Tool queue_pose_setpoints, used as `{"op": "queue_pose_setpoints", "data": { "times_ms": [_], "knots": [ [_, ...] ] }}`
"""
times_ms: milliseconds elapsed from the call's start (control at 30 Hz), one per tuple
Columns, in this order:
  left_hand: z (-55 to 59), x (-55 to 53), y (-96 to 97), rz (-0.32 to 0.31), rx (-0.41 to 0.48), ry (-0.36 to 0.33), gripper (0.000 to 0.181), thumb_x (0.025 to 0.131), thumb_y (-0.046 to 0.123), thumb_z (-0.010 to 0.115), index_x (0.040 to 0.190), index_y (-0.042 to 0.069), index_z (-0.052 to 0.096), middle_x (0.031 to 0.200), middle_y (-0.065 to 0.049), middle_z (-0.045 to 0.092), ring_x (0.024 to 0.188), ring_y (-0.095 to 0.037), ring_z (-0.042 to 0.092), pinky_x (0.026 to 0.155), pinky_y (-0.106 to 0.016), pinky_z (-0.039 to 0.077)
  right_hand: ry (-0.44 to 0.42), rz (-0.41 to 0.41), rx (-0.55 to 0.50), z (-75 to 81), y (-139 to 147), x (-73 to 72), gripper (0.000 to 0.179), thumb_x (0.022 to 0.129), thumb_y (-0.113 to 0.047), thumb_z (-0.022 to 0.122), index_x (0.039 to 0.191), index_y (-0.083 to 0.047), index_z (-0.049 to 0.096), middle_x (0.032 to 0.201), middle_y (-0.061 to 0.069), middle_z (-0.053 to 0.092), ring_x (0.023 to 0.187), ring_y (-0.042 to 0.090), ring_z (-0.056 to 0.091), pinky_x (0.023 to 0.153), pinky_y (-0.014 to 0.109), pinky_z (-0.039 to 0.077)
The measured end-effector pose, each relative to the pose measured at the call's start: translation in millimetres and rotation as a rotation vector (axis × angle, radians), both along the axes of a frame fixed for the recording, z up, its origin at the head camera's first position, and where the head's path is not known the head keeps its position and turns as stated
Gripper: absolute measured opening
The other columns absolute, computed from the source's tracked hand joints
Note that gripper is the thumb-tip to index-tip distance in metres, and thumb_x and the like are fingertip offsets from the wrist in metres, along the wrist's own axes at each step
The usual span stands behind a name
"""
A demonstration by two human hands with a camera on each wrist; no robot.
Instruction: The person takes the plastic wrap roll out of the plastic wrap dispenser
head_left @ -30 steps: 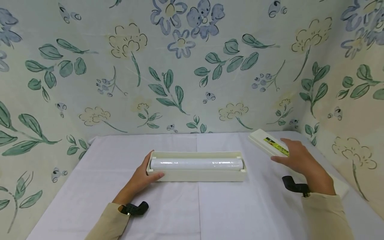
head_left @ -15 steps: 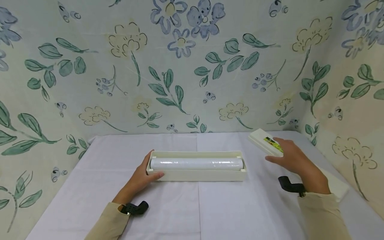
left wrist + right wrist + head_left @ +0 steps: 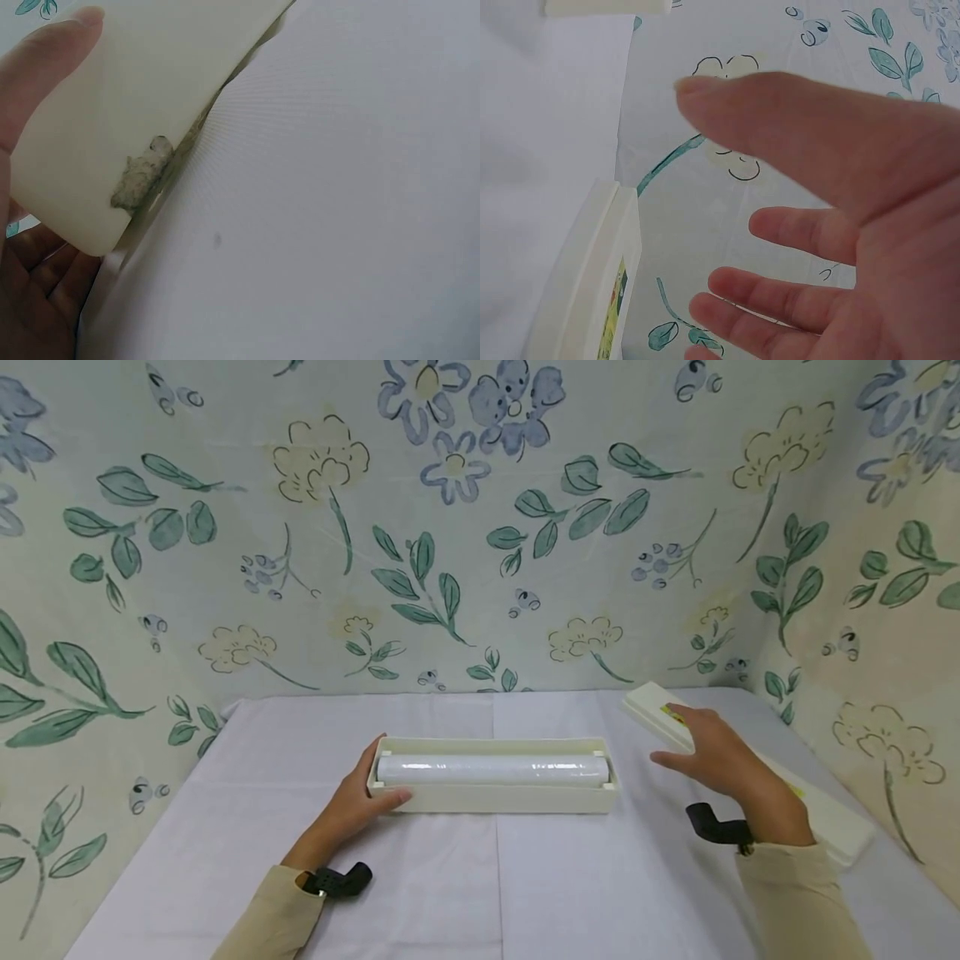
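Note:
A cream plastic box (image 3: 502, 802), long and without a lid on top, lies on the table with a shiny white roll, like cling film (image 3: 491, 769), inside. My left hand (image 3: 360, 797) grips its left end, thumb on the front wall and fingers round the far side. In the left wrist view the thumb presses the box wall (image 3: 112, 90), near a crumpled greyish patch at its lower edge. My right hand (image 3: 712, 752) hovers with spread fingers over a cream lid (image 3: 832, 814), which lies slanted at the right. Its yellow-green label (image 3: 613, 311) shows in the right wrist view.
A white cloth (image 3: 435, 885) with a centre crease covers the table. Behind and at the sides hangs floral fabric (image 3: 465, 568), meeting the table's back edge. Black wrist cameras (image 3: 341, 881) sit on both wrists.
My right hand has shifted left and slightly up along the lid, uncovering the lid's near end. The left hand, box and lid have stayed in place.

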State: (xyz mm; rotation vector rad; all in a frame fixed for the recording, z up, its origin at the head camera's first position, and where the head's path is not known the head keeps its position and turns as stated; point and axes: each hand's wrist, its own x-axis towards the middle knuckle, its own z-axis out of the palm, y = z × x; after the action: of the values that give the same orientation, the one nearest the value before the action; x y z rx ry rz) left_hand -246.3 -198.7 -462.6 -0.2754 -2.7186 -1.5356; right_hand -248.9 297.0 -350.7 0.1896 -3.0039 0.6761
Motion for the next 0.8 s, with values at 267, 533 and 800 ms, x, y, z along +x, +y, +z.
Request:
{"op": "queue_pose_setpoints", "data": {
  "times_ms": [267, 533, 800],
  "knots": [
    [-0.1, 1.1, 0.2, 0.005, -0.002, -0.007, 0.103, 0.077, 0.043, 0.079, 0.155, 0.026, 0.012, 0.145, -0.009, 0.041, 0.122, -0.031, 0.047, 0.101, -0.057, 0.038, -0.001, 0.035, 0.001, 0.1, -6.9, 0.6, 0.086, 0.083, -0.028, 0.076, 0.148, 0.004, 0.028, 0.137, 0.033, 0.036, 0.114, 0.049, 0.042, 0.088, 0.066, 0.042],
    [-0.5, -0.6, 0.3, 0.006, -0.013, 0.006, 0.104, 0.077, 0.046, 0.078, 0.155, 0.027, 0.011, 0.146, -0.009, 0.040, 0.123, -0.031, 0.047, 0.102, -0.058, 0.037, -0.032, 0.014, 0.009, -0.1, -11.1, -1.5, 0.088, 0.083, -0.030, 0.076, 0.148, 0.003, 0.026, 0.137, 0.033, 0.034, 0.111, 0.049, 0.044, 0.086, 0.064, 0.045],
    [1.6, -0.4, 0.2, 0.008, -0.016, -0.004, 0.104, 0.078, 0.045, 0.078, 0.155, 0.026, 0.011, 0.146, -0.009, 0.040, 0.124, -0.031, 0.046, 0.102, -0.057, 0.036, -0.005, 0.039, 0.006, 0.1, -14.8, -1.0, 0.087, 0.083, -0.031, 0.076, 0.148, 0.003, 0.028, 0.138, 0.032, 0.035, 0.113, 0.048, 0.044, 0.087, 0.065, 0.044]
  ]
}}
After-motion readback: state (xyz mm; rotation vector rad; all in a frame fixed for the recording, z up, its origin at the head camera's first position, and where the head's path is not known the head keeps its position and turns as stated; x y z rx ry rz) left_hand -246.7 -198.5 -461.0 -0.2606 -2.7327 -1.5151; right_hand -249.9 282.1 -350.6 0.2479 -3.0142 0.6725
